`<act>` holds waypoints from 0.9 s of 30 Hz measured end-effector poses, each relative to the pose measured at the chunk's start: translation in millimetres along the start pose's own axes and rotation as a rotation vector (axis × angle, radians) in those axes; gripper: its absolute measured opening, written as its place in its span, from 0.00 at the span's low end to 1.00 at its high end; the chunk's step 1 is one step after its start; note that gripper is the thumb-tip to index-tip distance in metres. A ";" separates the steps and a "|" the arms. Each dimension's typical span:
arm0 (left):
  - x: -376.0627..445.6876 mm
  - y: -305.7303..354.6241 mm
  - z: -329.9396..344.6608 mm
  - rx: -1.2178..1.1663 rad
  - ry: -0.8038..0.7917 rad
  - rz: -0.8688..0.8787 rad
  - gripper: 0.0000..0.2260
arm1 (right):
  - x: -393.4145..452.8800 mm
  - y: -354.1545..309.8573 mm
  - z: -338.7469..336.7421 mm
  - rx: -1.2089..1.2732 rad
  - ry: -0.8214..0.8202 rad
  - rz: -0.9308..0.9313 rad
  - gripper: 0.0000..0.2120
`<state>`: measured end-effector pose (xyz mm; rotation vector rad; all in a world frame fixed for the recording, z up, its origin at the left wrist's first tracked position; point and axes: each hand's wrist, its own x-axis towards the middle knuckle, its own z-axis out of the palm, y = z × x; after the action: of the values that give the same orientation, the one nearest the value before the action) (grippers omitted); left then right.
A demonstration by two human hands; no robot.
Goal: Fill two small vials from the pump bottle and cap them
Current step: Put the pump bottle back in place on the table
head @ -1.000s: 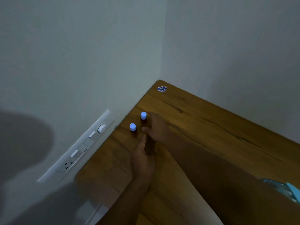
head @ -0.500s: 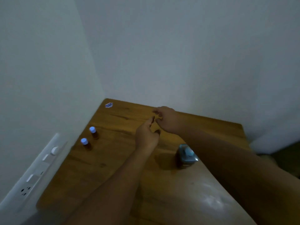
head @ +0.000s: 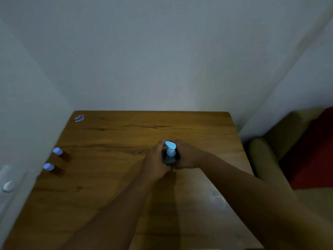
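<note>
A dark pump bottle (head: 170,156) with a light-blue pump head stands upright near the middle of a wooden table (head: 111,177). The left hand (head: 155,159) and right hand (head: 186,156) wrap around it from either side. Two capped vials (head: 59,153) (head: 51,168) stand by the table's left edge, well apart from the bottle.
</note>
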<state>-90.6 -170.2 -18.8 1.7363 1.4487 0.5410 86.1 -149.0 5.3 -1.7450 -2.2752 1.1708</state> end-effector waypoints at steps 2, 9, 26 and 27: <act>0.4 -2.6 4.5 0.022 0.052 -0.011 0.49 | 1.5 4.8 8.1 0.008 0.049 -0.010 0.45; 6.4 -2.0 5.1 0.065 0.058 -0.005 0.46 | 6.1 11.0 9.9 -0.025 0.119 0.022 0.42; 112.3 15.9 -5.0 -0.126 0.024 0.046 0.46 | 58.2 42.0 -54.0 0.032 0.289 0.051 0.39; 120.6 13.4 -4.8 -0.145 0.024 0.036 0.46 | 65.0 44.8 -56.3 0.041 0.294 0.055 0.39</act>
<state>-55.2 -54.2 -24.9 1.6498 1.3625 0.6717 124.6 -60.7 -6.1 -1.8345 -2.0322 0.8916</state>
